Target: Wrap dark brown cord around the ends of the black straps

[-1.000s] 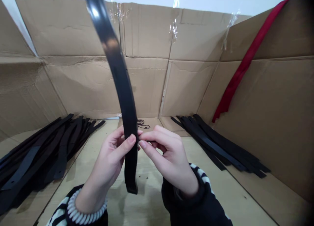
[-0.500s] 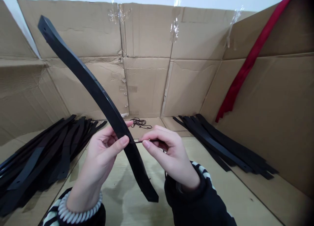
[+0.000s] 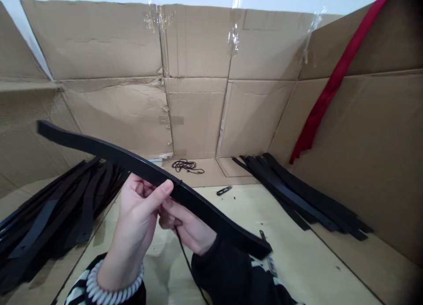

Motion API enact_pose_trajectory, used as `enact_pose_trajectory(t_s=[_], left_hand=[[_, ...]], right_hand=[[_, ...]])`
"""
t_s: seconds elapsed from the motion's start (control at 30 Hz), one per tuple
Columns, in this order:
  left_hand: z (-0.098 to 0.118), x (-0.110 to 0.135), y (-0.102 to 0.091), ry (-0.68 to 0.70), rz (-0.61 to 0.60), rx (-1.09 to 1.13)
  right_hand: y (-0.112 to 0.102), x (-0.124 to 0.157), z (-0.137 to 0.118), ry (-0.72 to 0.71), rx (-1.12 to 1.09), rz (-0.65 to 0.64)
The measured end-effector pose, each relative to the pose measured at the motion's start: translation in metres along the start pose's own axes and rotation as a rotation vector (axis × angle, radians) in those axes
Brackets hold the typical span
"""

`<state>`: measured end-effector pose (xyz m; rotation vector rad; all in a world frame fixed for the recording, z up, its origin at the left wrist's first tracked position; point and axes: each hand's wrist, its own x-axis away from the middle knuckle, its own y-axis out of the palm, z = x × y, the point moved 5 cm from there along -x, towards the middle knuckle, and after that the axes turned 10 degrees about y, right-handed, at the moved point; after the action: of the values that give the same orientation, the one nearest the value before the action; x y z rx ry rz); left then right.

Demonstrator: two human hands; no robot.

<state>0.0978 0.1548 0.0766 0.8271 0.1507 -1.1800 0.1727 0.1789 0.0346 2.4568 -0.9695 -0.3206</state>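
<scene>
A long, curved black strip point(image 3: 128, 159) slants across the view, its right end lower. My left hand point(image 3: 137, 219) is closed on its middle, thumb on the front face. My right hand point(image 3: 190, 228) is behind and below the strip, its fingertips closed beside my left fingers and partly hidden. A thin black cord point(image 3: 188, 261) hangs from my right fingers toward the bottom of the view. A small dark bit of cord shows on the strip's top edge, just right of my left thumb.
Black strips point(image 3: 82, 208) lie piled on the left, and more strips point(image 3: 297, 199) on the right. A tangle of cord point(image 3: 187, 165), thread snips point(image 3: 224, 190) and a partly hidden tool point(image 3: 271, 265) lie on the table. Cardboard walls point(image 3: 198, 45) surround it; a red strap point(image 3: 333, 84) hangs right.
The strip has turned flatter, its left end dropping and its right end swinging up and right. My right hand has moved left, under and behind the strip, beside my left hand.
</scene>
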Motion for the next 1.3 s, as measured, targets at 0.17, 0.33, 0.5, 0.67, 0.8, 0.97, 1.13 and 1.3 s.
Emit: enact_pose_trajectory(t_s=[0.17,0.33,0.5,0.67,0.8,0.97,1.13,1.3], left_hand=[[0.001,-0.011,-0.014,0.268,0.147,-0.381],[-0.003,-0.021,-0.024,0.373,0.089,-0.857],[-0.005,-0.026,-0.023,0.261,-0.176,-0.870],[0.000,-0.029,-0.028,0.129,-0.347,-0.830],[0.001,-0.029,-0.030,0.042,-0.434,-0.770],[0.004,-0.026,-0.029,-0.062,-0.460,-0.516],[0.012,-0.019,-0.025,-0.081,-0.503,-0.308],[0.010,-0.013,-0.012,-0.161,-0.539,-0.093]], right_hand=[[0.005,0.009,-0.002,-0.313,0.442,0.308],[0.010,0.033,-0.035,-0.882,1.517,0.698],[-0.004,0.041,-0.056,-1.049,1.645,0.698],[-0.013,0.035,-0.060,-0.945,1.406,0.507],[-0.017,0.028,-0.058,-0.799,1.201,0.370],[-0.020,0.021,-0.059,-0.569,0.884,0.215],[-0.021,0.017,-0.051,-0.266,0.584,0.078],[-0.020,0.013,-0.037,-0.065,0.388,-0.047]])
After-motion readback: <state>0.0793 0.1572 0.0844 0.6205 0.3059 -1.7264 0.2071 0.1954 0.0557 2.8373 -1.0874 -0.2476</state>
